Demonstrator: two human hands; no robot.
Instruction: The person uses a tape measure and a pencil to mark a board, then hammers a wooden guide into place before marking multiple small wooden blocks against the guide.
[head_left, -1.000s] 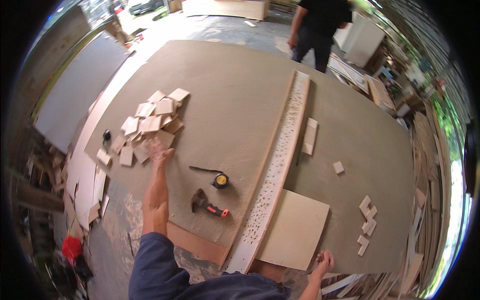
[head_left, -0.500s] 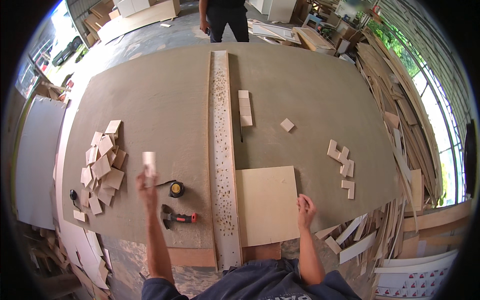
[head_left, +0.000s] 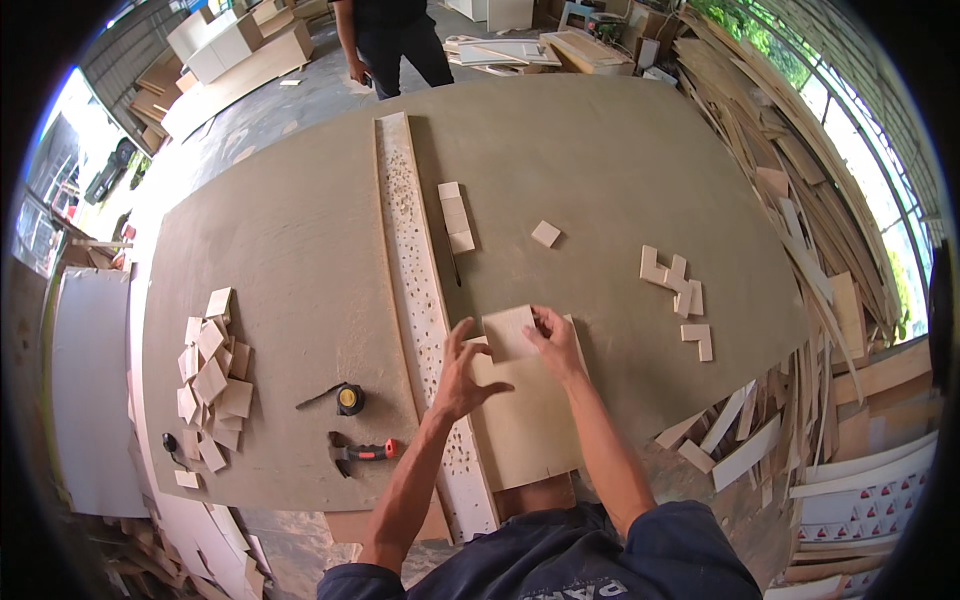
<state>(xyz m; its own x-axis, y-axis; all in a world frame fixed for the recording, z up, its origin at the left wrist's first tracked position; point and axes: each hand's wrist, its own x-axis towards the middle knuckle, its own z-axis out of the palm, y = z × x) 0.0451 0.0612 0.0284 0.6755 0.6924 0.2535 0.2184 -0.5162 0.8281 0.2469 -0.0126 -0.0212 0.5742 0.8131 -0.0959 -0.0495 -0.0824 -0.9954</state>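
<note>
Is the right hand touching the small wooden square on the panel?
Touching. The head view shows the right hand with fingers on the small wooden square's right edge, over the plywood panel.

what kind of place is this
Most likely a woodworking shop: a big work board strewn with small cut wood squares, offcut strips piled alongside, and a tape measure nearby.

Large grey-brown board surface point(head_left: 560, 150), bearing a long pale perforated wooden strip point(head_left: 415, 260) laid lengthwise. Left of it: heap of small light plywood squares point(head_left: 210, 385), yellow round tape measure point(head_left: 348, 398), red-handled hammer point(head_left: 362, 452). Right: large pale plywood panel point(head_left: 525, 420), scattered small wooden blocks point(head_left: 675, 285).
</note>
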